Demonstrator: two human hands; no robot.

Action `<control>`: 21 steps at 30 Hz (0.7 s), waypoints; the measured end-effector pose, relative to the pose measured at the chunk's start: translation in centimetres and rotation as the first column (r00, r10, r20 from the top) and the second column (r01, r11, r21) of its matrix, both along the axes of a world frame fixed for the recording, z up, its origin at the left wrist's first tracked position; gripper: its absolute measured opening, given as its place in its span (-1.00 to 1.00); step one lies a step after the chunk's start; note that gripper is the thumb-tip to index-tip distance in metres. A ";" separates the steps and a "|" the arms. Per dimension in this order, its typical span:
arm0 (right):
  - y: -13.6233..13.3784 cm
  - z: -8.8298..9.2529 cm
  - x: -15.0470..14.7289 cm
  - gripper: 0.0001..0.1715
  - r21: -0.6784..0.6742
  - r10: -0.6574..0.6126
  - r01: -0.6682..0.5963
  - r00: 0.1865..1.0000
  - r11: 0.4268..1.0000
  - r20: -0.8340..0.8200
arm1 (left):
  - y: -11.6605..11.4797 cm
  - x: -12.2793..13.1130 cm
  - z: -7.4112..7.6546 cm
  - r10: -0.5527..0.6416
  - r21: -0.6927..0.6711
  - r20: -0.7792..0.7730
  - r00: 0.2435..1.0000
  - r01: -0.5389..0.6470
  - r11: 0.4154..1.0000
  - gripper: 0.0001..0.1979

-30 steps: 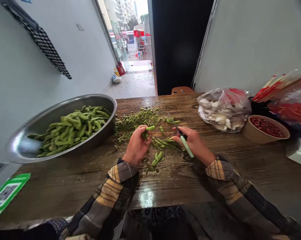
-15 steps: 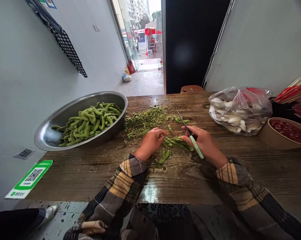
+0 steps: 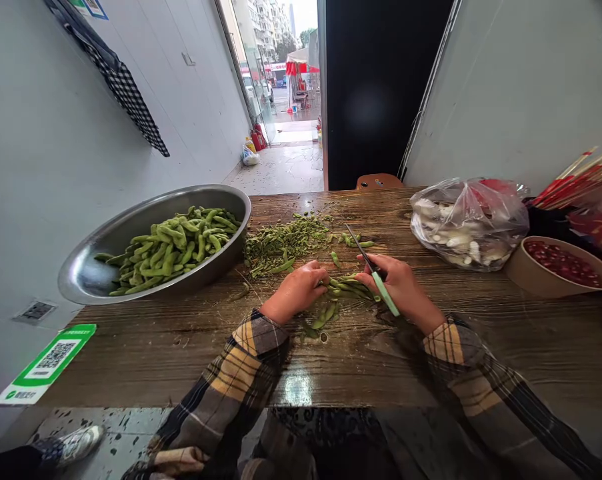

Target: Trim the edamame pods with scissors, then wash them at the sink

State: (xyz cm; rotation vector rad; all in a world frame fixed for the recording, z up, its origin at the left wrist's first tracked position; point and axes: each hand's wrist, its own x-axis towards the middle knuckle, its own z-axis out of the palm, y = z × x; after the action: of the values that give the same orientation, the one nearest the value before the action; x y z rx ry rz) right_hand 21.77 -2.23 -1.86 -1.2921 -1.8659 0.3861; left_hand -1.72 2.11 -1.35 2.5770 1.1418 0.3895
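Note:
My left hand (image 3: 301, 288) is closed in a pinch over the wooden table, with a bit of green pod showing at its fingertips. My right hand (image 3: 395, 285) grips scissors with a pale green handle (image 3: 385, 293), seen nearly edge-on. Their dark blade (image 3: 359, 243) points away and to the left. Between the hands lies a small heap of green soybean pods (image 3: 348, 287), partly hidden by the right fingers. Nearer me are a few loose pods (image 3: 325, 315). A pile of green trimmings (image 3: 285, 243) spreads beyond my left hand.
A large steel basin (image 3: 75, 277) with many pods (image 3: 175, 243) stands tilted at the left. To the right are a clear bag of pale mushroom-like pieces (image 3: 468, 227), a tub of dark red pieces (image 3: 535, 279) and red-tipped sticks (image 3: 575, 177). A QR card (image 3: 51, 363) lies at the left edge.
The whole view has shifted slightly. My left hand has turned a little, its fingers closing at the near pods. My right hand still holds the scissors in much the same place.

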 end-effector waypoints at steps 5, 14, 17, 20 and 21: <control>-0.1 0.1 0.0 -0.52 -0.004 -0.006 0.006 1.000 1.000 -0.004 | 0.2 0.2 0.7 0.139 -0.134 0.380 0.915 -0.094 0.986 -0.96; -0.2 -0.2 0.0 -0.53 0.007 0.018 -0.018 1.000 1.000 0.002 | -0.6 0.2 1.6 0.470 -0.669 0.620 0.629 0.109 0.736 -0.63; -0.4 0.1 -0.1 -0.51 -0.012 0.022 -0.022 0.999 1.000 0.025 | -0.8 0.4 1.8 0.471 -0.679 0.625 0.622 0.137 0.721 -0.64; -0.7 0.3 -0.3 -0.53 -0.027 0.039 -0.038 0.998 0.999 0.048 | -0.8 0.4 1.8 0.468 -0.667 0.625 0.624 0.117 0.735 -0.68; -0.8 0.4 -0.3 -0.53 -0.034 0.046 -0.044 0.997 0.998 0.056 | -0.8 0.4 1.8 0.470 -0.662 0.625 0.623 0.103 0.742 -0.69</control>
State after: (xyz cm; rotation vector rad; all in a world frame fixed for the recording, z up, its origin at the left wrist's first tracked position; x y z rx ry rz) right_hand 21.46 -3.00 -1.48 -1.2966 -1.9464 0.4090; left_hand -1.35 1.30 0.46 1.3920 0.9668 0.8634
